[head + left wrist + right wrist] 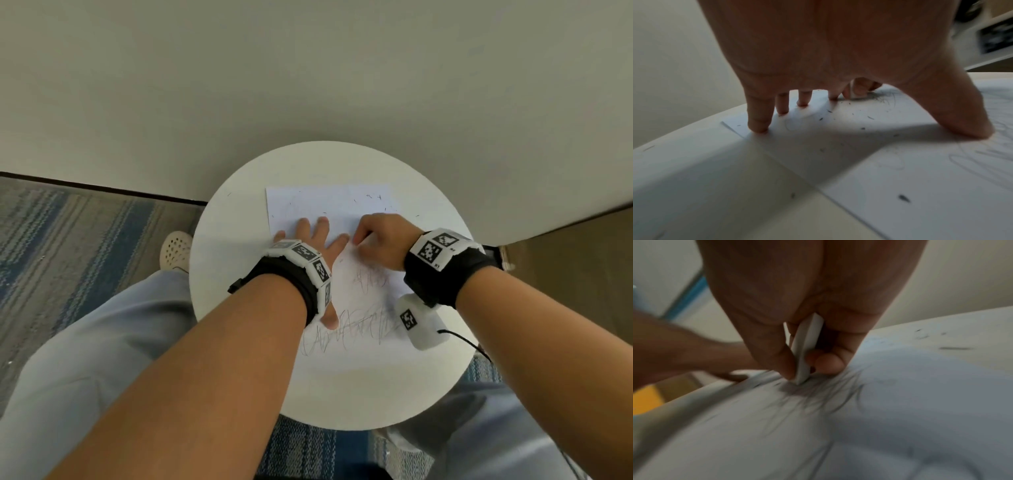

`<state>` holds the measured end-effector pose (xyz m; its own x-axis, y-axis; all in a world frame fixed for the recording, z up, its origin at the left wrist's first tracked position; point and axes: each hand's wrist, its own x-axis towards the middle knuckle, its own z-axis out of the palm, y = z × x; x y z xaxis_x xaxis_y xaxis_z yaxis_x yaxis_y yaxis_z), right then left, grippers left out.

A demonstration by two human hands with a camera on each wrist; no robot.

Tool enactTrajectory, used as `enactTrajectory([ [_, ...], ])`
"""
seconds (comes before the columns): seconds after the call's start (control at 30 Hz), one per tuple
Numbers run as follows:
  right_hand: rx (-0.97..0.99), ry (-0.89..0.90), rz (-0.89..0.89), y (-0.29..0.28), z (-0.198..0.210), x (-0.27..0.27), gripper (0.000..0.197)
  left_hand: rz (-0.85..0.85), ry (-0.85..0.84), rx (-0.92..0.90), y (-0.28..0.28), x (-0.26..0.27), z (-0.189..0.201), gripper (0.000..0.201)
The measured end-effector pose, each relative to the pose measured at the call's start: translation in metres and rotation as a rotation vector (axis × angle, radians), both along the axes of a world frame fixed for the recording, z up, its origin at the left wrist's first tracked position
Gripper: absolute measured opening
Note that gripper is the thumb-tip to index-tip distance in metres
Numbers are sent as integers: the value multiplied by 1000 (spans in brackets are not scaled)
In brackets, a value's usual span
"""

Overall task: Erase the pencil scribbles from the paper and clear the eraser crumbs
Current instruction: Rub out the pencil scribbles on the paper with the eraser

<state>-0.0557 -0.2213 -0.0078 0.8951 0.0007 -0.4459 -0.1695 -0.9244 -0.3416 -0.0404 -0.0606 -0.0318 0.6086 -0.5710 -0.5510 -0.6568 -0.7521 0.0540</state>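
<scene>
Hands: both down on the paper, side by side near its middle.
Left hand: spread flat, fingers straight and apart, tips and thumb pressing the sheet down.
Right hand: curled, thumb and fingers pinching a flat white eraser held on edge, its lower corner touching the paper.
Nearest scribbles: heavy loops of pencil along the near part of the sheet, beside the left thumb.
Middle scribbles: a fainter patch just near of the right hand; more lines lie right under the eraser tip.
Paper: white sheet lying flat on the worktop, its far half almost free of pencil lines.
Eraser crumbs: small dark flecks scattered over the far half of the sheet, a few lying off it on the bare surface.
Worktop: round, white, close against a pale wall.
Floor: striped blue-grey carpet, one pale shoe to the left.
</scene>
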Motion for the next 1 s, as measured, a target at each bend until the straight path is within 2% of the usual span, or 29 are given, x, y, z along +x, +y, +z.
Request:
enactTrajectory([
  [0.07, 17, 36, 113, 6, -2, -7, 10, -3, 0, 5, -4, 1, 0, 140],
  [0.1, 22, 39, 98, 4, -1, -8, 9, 1, 1, 10, -5, 2, 0, 141],
  [0.2, 21, -22, -95, -12, 1, -1, 6, -1, -6, 19, -5, 2, 0, 143],
  [0.23, 11, -14, -65, -11, 1, -2, 8, -3, -4, 14, -5, 2, 0, 143],
  [0.33, 19, 64, 169, 4, -2, -12, 9, -5, 13, 2, -5, 3, -3, 144],
  [0.37, 16, 63, 168, 3, -1, -12, 8, -6, 15, 6, -5, 3, -3, 144],
  [0.47, -6, -33, -22, -12, 0, -4, 8, -6, 22, 19, -6, 3, -1, 144],
  [0.5, -11, -34, -7, -10, 0, -6, 9, -8, 25, 21, -5, 3, 0, 145],
  [0.6, -1, 52, 213, 3, -4, -15, 11, -12, 22, 18, -5, 4, -1, 146],
  [0.63, 6, 56, 212, 3, -3, -16, 10, -12, 24, 20, -6, 4, -1, 146],
  [0.73, 14, -14, 44, -6, -1, -13, 9, -11, 29, 33, -6, 4, -1, 146],
  [0.87, 46, 77, 233, 8, -5, -27, 9, -12, 27, 16, -5, 4, 0, 145],
  [1.0, 57, -14, 67, -2, -3, -24, 10, -13, 22, 34, -6, 4, 0, 145],
])
